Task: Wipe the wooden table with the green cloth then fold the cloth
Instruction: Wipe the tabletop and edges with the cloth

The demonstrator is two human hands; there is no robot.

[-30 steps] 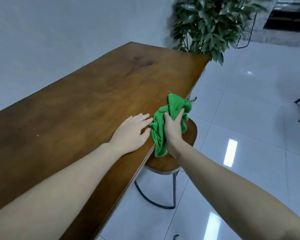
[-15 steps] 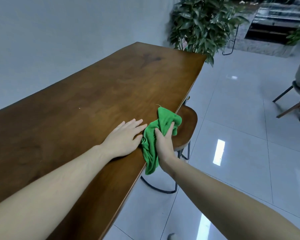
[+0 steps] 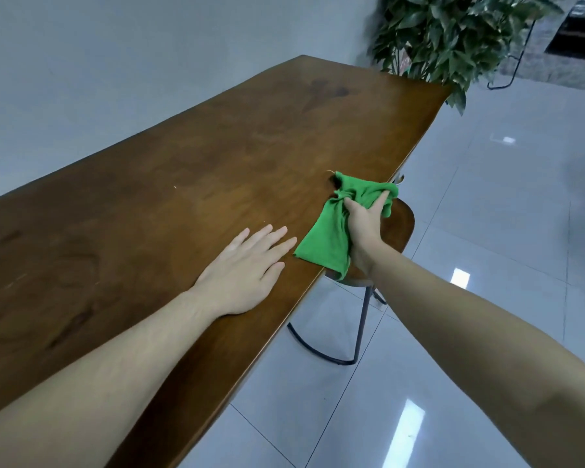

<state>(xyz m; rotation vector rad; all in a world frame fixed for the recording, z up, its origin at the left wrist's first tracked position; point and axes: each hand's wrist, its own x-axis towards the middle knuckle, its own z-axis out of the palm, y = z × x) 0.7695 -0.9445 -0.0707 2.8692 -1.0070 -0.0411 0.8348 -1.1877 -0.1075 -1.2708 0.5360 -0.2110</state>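
A long dark wooden table [image 3: 190, 197] runs from the lower left to the upper right. The green cloth [image 3: 328, 238] lies bunched at the table's right edge, partly hanging over it. My right hand [image 3: 363, 228] grips the cloth from above, fingers curled into its folds. My left hand [image 3: 247, 270] rests flat on the tabletop just left of the cloth, fingers straight and slightly spread.
A round wooden stool [image 3: 402, 228] with thin black metal legs stands under the table's right edge, below the cloth. A leafy potted plant [image 3: 453, 38] stands past the table's far end. Glossy white floor tiles [image 3: 487, 214] stretch to the right; a grey wall runs along the left.
My right hand has slid the cloth further onto the tabletop and away from me along the edge. More of the cloth now lies spread on the wood. My left hand stays flat.
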